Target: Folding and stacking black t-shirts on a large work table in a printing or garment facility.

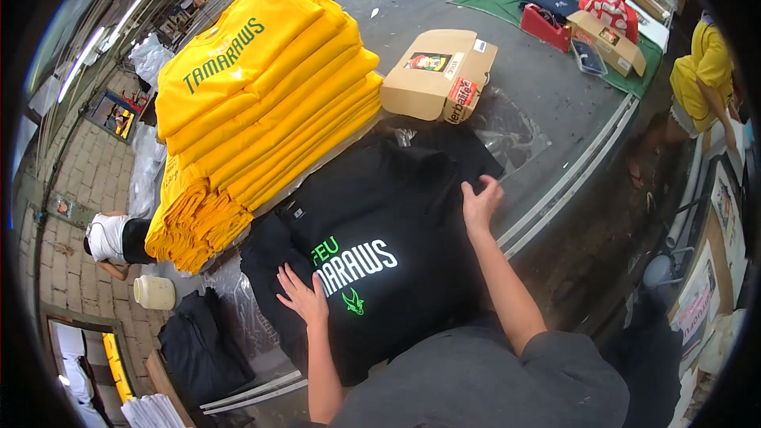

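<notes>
A black T-shirt [396,226] with green and white lettering and a small green horned emblem lies spread on the table in front of me. My left hand [304,296] rests flat on its left part, fingers apart, covering some of the print. At the shirt's right edge, near a sleeve, is my right hand [480,204]; thumb and forefinger are apart and nothing shows between them. Just beyond the shirt, to the left, rises a tall stack of folded yellow T-shirts [261,87] with green lettering.
A cardboard box [432,71] sits behind the black shirt. Dark folded cloth [202,349] lies at the left, near a whitish tub [154,292]. Far right, a green mat [495,6] bears boxes and a red bag. Other people [708,71] are at both sides.
</notes>
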`<state>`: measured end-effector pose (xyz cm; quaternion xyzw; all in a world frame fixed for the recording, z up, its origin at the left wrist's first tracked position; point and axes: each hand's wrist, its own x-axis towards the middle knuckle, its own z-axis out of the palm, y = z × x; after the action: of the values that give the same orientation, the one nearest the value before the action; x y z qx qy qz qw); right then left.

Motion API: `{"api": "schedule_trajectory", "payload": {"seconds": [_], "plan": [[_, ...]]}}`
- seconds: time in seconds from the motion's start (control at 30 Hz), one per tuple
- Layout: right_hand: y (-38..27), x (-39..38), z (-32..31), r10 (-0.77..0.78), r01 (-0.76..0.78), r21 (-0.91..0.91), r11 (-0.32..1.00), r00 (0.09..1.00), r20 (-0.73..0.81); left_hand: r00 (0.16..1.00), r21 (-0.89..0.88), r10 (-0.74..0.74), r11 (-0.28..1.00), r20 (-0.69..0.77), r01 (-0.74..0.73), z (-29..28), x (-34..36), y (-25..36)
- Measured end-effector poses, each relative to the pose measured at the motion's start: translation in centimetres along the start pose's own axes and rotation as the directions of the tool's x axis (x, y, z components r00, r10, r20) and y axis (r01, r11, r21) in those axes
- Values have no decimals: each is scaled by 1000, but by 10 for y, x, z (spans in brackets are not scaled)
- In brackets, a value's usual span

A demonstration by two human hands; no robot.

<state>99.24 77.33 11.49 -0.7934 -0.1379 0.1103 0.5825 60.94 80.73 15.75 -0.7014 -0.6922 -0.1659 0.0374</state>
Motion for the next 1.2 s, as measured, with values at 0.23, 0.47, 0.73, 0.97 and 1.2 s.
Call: {"api": "schedule_trajectory", "payload": {"seconds": [0.23, 0.47, 0.73, 0.97, 1.2], "plan": [[-14, 25, -5, 299, -300, -17, 954, 953, -43, 999, 52, -42, 998, -15, 42, 5, -1, 2], [-5, 25, 0, 115, -93, -323, 942, 992, 48, 998, 59, -49, 997, -50, 52, 5, -3, 1], [-60, -1, 13, -248, 141, 374, 917, 934, 257, 997, 79, -50, 995, -63, 55, 8, -4, -6], [-68, -113, 27, -718, 901, 188, 390, 170, 675, 990, -134, -140, 982, -34, 135, 3, 0, 5], [-54, -115, 23, -696, 919, 206, 335, 94, 712, 887, -411, 448, 791, -114, -453, -46, 26, 144]]}}
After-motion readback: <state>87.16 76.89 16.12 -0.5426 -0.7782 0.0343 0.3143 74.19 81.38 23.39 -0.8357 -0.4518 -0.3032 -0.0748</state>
